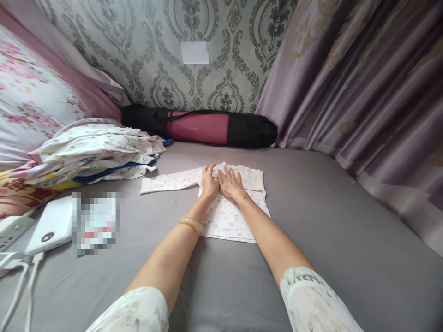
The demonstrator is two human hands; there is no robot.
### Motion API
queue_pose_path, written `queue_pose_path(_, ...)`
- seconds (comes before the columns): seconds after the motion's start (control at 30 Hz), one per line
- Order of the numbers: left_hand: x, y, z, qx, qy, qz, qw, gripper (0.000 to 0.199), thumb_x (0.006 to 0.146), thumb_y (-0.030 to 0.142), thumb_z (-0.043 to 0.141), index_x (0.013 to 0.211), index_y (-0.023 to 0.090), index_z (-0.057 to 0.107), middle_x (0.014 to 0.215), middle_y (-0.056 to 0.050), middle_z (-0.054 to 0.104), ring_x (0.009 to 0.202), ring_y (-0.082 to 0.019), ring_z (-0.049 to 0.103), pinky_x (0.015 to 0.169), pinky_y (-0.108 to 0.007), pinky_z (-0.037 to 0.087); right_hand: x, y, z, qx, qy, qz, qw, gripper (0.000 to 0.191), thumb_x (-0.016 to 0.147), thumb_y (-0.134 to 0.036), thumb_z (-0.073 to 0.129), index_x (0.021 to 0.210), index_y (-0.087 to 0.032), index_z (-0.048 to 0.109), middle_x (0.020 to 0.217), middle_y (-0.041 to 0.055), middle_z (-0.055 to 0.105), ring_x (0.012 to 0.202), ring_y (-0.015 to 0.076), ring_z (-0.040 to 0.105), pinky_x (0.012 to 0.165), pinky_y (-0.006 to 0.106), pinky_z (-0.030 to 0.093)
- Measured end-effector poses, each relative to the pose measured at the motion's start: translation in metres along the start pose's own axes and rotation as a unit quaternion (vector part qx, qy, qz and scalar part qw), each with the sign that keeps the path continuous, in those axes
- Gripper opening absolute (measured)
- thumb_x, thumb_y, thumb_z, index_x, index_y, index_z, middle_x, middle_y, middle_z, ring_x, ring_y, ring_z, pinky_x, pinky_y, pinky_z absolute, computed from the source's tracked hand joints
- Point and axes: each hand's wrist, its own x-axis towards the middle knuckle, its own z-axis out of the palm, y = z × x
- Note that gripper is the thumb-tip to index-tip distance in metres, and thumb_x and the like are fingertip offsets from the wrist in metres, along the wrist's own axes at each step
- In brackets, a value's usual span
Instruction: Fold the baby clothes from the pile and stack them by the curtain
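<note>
A small white long-sleeved shirt [230,220] with a pale print lies on the grey sheet in front of me. One sleeve [169,180] stretches out to the left; the other lies folded across the upper body of the shirt. My left hand [209,182] rests on the shirt near the left shoulder, its fingers extended forward. Beside it, nearly touching, my right hand [230,182] presses flat on the upper middle with fingers spread. Neither hand grips the cloth visibly. A bracelet circles my left wrist.
A heap of printed clothes [100,143] sits at the left by a flowered pillow [27,92]. Nearer me are a white power bank [53,223], cables and a power strip [14,229]. A black and red long bag [199,127] lies along the wall; a curtain [363,78] hangs at the right.
</note>
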Motion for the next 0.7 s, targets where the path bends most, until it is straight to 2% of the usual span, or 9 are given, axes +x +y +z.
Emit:
queue_pose_path(0.23,0.0,0.0,0.0,-0.006,0.002,-0.009,1.0,0.063,0.063,-0.004,0.043,0.122,0.013,0.057,0.122,-0.015,0.051,0.112,-0.023,0.054,0.097,-0.035,0.045,0.003,-0.002,-0.009,0.008,-0.025,0.012,1.0,0.056,0.1,-0.04,0.016,0.152,-0.023,0.028,0.162,0.0069,0.016,0.148,0.027,0.012,0.115,0.056,0.007)
queue_pose_path(0.37,0.001,-0.002,0.001,-0.018,0.017,-0.002,1.0,0.054,0.069,0.0,0.045,0.118,0.016,0.059,0.119,-0.013,0.053,0.111,-0.023,0.055,0.101,-0.038,0.043,0.013,-0.004,-0.012,-0.01,0.028,-0.015,0.999,0.053,0.1,-0.033,0.02,0.145,-0.015,0.041,0.158,0.0109,0.026,0.147,0.0251,0.016,0.117,0.051,0.004)
queue_pose_path(0.43,0.001,-0.002,0.002,-0.025,0.024,0.0,0.999,0.049,0.073,0.002,0.046,0.117,0.017,0.06,0.118,-0.013,0.054,0.111,-0.023,0.054,0.101,-0.038,0.043,0.021,-0.004,-0.009,-0.021,0.05,-0.026,0.998,0.055,0.1,-0.033,0.02,0.147,-0.01,0.038,0.158,0.012,0.027,0.147,0.0229,0.014,0.118,0.045,0.002)
queue_pose_path(0.5,0.001,-0.003,0.002,-0.03,0.023,0.001,0.999,0.047,0.075,0.003,0.046,0.117,0.016,0.06,0.119,-0.014,0.053,0.112,-0.023,0.054,0.1,-0.037,0.044,0.028,-0.002,-0.004,-0.016,0.037,-0.021,0.999,0.059,0.1,-0.037,0.019,0.149,-0.006,0.032,0.158,0.0126,0.025,0.147,0.0224,0.014,0.119,0.042,0.005)
queue_pose_path(0.7,0.0,-0.006,0.003,-0.033,0.011,0.005,0.999,0.044,0.076,0.005,0.046,0.116,0.016,0.061,0.12,-0.014,0.052,0.114,-0.023,0.053,0.099,-0.036,0.045,0.034,0.001,0.003,0.012,0.016,-0.012,1.0,0.062,0.1,-0.04,0.017,0.152,-0.007,0.025,0.16,0.0108,0.019,0.148,0.0208,0.011,0.119,0.041,0.005)
